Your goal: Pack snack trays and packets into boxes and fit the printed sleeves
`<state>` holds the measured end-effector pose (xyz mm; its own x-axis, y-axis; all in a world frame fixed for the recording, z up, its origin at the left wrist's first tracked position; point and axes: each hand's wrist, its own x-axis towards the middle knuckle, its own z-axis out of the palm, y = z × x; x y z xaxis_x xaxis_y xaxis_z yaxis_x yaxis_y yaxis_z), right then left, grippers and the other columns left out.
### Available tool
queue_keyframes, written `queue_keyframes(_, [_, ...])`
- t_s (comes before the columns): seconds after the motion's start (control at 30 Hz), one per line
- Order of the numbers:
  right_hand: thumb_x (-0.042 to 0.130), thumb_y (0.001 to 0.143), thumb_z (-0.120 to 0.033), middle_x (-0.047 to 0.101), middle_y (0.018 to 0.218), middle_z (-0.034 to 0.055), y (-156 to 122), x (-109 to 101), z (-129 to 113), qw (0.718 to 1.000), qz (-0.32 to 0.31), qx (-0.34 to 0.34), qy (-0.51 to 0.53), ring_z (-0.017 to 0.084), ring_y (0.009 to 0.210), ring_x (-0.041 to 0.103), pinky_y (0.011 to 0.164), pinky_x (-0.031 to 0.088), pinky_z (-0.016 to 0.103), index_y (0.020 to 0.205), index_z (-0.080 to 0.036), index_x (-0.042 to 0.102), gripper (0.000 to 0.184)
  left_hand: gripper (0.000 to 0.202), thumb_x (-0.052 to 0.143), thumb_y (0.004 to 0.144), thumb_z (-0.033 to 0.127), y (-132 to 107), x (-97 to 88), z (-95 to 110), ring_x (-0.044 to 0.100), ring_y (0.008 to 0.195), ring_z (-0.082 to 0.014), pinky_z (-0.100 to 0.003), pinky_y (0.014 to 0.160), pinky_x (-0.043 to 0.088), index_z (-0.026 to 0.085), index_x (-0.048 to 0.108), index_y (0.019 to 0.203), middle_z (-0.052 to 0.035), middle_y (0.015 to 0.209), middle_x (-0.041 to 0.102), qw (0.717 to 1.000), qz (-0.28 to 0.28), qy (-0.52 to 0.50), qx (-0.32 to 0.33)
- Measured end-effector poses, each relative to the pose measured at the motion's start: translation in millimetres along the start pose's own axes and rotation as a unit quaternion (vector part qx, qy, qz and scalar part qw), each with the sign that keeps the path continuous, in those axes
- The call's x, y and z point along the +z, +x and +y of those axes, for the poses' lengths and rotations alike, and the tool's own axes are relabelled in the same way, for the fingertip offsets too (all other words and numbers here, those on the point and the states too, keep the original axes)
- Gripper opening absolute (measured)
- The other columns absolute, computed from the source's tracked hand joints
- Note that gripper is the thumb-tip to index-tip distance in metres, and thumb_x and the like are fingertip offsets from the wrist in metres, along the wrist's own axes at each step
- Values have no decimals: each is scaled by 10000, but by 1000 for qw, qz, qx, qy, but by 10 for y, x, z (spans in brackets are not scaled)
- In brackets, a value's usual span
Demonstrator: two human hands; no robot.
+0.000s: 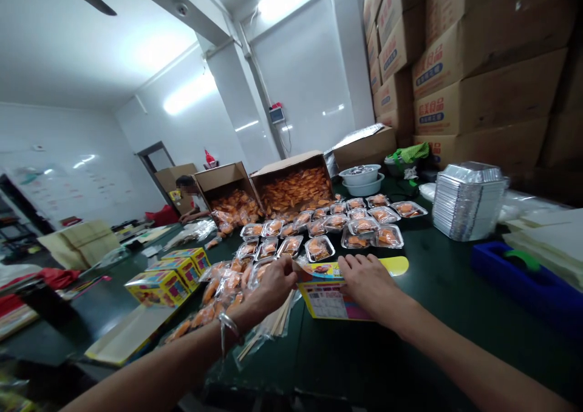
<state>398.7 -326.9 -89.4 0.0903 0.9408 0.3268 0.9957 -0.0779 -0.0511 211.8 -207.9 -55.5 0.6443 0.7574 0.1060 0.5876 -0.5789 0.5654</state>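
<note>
My left hand [273,287] pinches the left edge of a flat, colourful printed card sleeve [332,299] that lies on the dark green table [432,290]. My right hand [368,281] rests flat on top of that card, fingers stretched out. Just beyond the card stand several small foil trays [319,248] filled with orange snack packets. A pile of loose orange packets [223,290] lies under and beside my left wrist, next to a bundle of wooden skewers in a clear bag [273,327].
Open cartons of orange packets [296,190] stand at the back. A stack of foil trays [467,202] is at right, with a blue tray [523,278] near it. Yellow boxes [173,275] sit at left. Cartons [478,53] tower at right. A person [184,202] works far left.
</note>
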Motion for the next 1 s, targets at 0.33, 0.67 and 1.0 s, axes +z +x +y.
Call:
queue_keyframes(0.33, [642, 887, -228, 613, 1289, 177, -20, 8, 16, 1000, -21, -11, -17, 318, 1130, 593, 956, 481, 480, 1360, -80, 523, 510, 491, 462, 871, 96, -69, -387, -387, 542, 1238, -217, -420, 1081, 424, 215, 526, 1344, -92, 1361, 577, 961, -10, 130, 242])
queue_keyframes(0.67, [778, 744, -213, 668, 1214, 164, -22, 371, 146, 989, 111, -64, -70, 311, 1053, 646, 884, 554, 507, 1279, -76, 589, 584, 600, 362, 882, 25, -176, 102, -1019, 525, 1281, -224, -433, 1056, 474, 265, 409, 1430, -85, 1407, 537, 966, 68, 30, 247])
queue_keyframes(1.0, [651, 793, -211, 652, 1229, 186, -72, 503, 238, 979, 146, -100, -99, 336, 1055, 645, 858, 564, 526, 1289, -82, 553, 522, 716, 318, 867, -54, -81, 171, -998, 219, 1464, -226, -505, 1166, 319, 302, 251, 1484, -63, 1541, 348, 947, 15, 57, 316])
